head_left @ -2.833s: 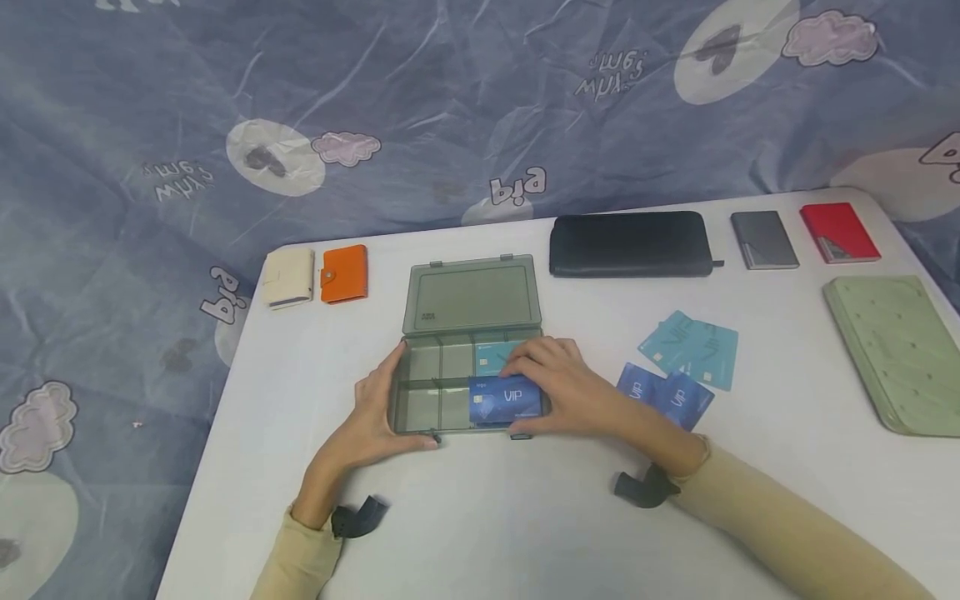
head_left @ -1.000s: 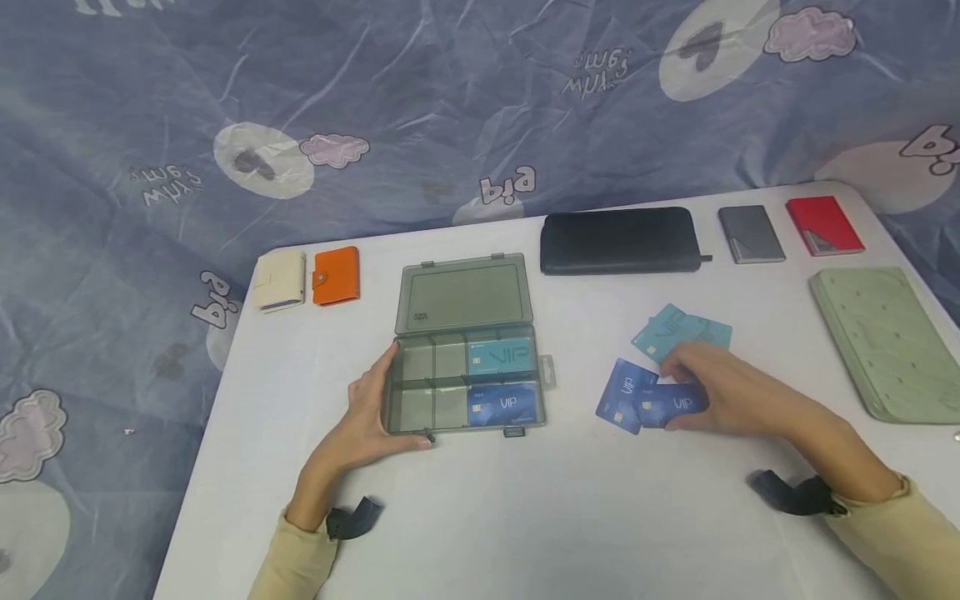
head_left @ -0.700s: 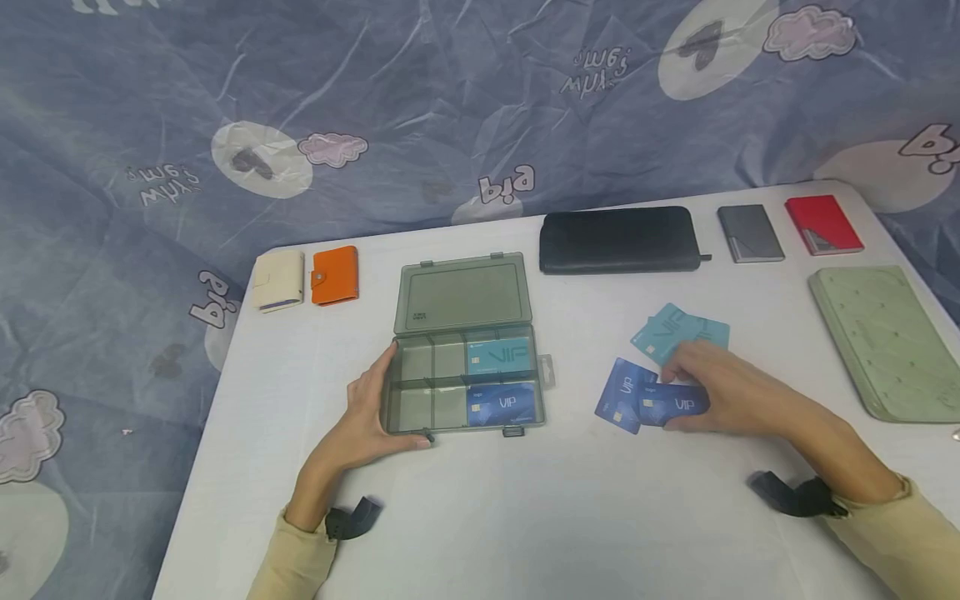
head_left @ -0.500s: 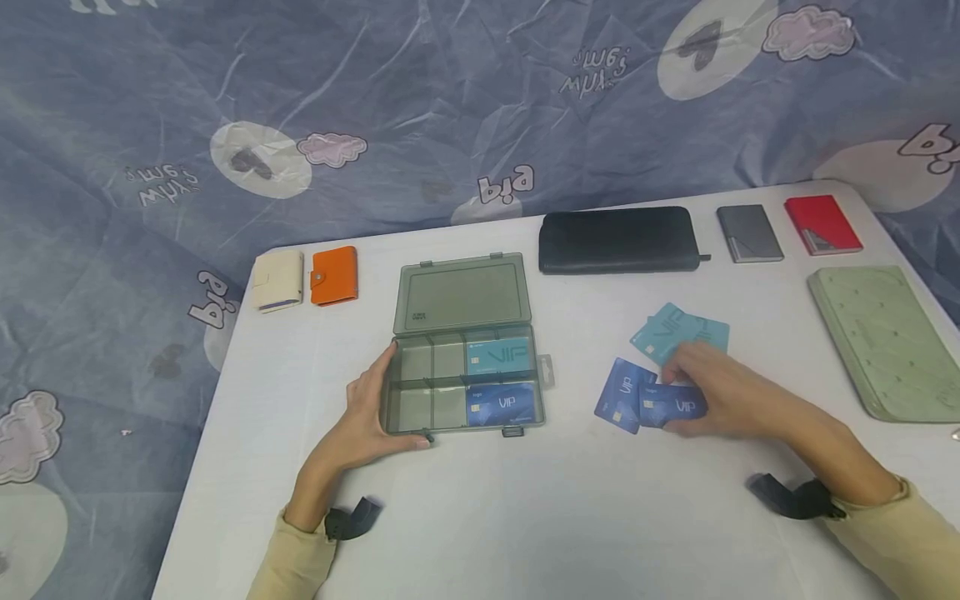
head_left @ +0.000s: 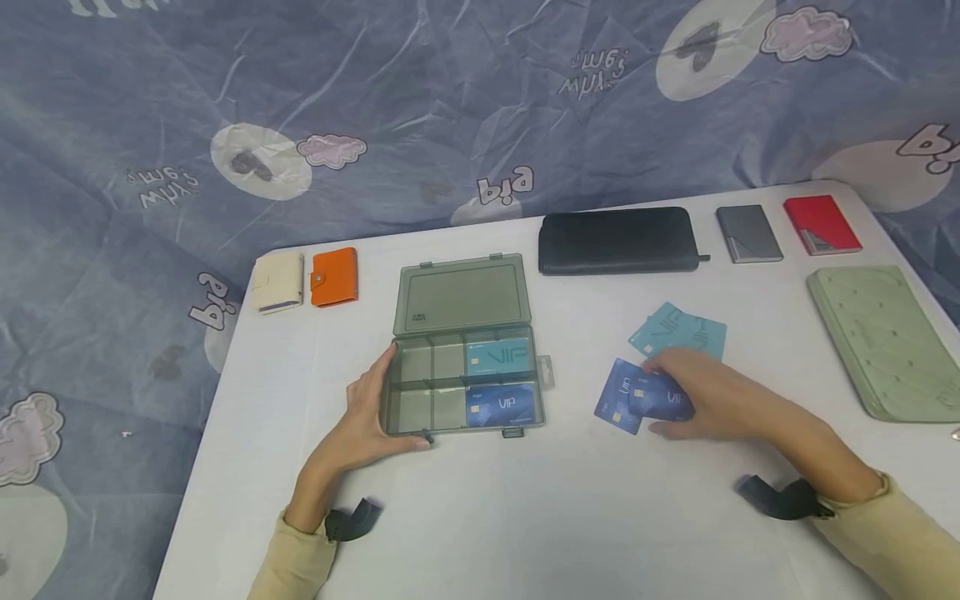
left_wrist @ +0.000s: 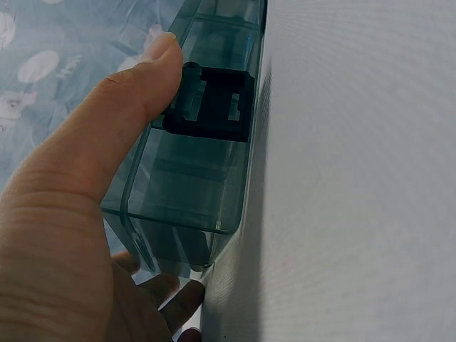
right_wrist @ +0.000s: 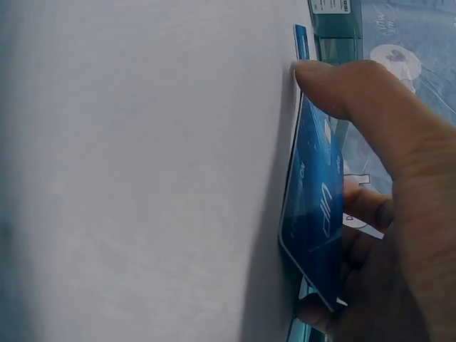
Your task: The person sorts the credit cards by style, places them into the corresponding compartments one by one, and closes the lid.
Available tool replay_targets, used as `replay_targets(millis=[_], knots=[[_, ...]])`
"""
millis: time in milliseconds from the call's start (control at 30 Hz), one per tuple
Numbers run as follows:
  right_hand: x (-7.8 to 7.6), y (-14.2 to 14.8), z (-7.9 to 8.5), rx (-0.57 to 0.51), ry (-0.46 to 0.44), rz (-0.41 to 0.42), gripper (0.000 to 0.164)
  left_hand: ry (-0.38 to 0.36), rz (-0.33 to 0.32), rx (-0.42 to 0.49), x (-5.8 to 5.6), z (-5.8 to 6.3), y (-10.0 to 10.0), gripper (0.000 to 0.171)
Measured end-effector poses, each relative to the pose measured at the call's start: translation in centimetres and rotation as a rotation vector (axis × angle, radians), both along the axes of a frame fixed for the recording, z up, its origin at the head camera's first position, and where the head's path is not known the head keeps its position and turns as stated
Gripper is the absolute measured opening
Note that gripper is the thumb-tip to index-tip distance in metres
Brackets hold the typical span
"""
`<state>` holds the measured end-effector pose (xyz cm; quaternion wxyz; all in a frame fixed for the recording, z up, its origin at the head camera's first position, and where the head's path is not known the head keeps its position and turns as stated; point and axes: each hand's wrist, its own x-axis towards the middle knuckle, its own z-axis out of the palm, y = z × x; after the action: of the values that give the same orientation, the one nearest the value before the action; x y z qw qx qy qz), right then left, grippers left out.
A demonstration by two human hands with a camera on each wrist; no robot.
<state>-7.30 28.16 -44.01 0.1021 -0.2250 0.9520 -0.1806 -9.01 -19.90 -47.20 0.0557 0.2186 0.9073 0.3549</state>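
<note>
A translucent green compartment box (head_left: 412, 408) lies on the table with its lid (head_left: 465, 293) folded back. My left hand (head_left: 362, 421) grips its near left corner; in the left wrist view the thumb is by a dark latch (left_wrist: 214, 103) and the fingers are along the end wall. Inside the box's right side are a teal VIP card (head_left: 497, 357) and a blue VIP card (head_left: 501, 404). My right hand (head_left: 723, 392) pinches another blue VIP card (right_wrist: 317, 199) by its edges, tilted in the right wrist view. This card overlaps a second loose blue card (head_left: 613, 402).
Teal cards (head_left: 671, 327) lie fanned behind the right hand. Along the back stand a cream card holder (head_left: 277, 279), an orange one (head_left: 334, 277), a black wallet (head_left: 617, 242), a grey case (head_left: 749, 233) and a red case (head_left: 821, 223). A green padded item (head_left: 885, 342) lies at right.
The right hand has left the box for the loose cards at right. In the last half second it has slid one blue card left over the other. The left hand stays put.
</note>
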Motion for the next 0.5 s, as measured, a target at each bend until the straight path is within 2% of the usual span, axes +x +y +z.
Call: replay_targets(millis=[333,400,500], knots=[[-0.39,0.22,-0.45,-0.069,-0.060,0.006,0.078,0.005,0.001,0.005,0.01,-0.02,-0.03,0.131],[-0.53,0.20,-0.36,-0.082,-0.041,0.004,0.074,0.000,0.001,0.003,0.01,-0.03,-0.03,0.130],[-0.75,-0.02,-0.12,-0.099,0.008,0.022,0.060,-0.004,0.001,0.001,-0.01,-0.03,-0.05,0.130]])
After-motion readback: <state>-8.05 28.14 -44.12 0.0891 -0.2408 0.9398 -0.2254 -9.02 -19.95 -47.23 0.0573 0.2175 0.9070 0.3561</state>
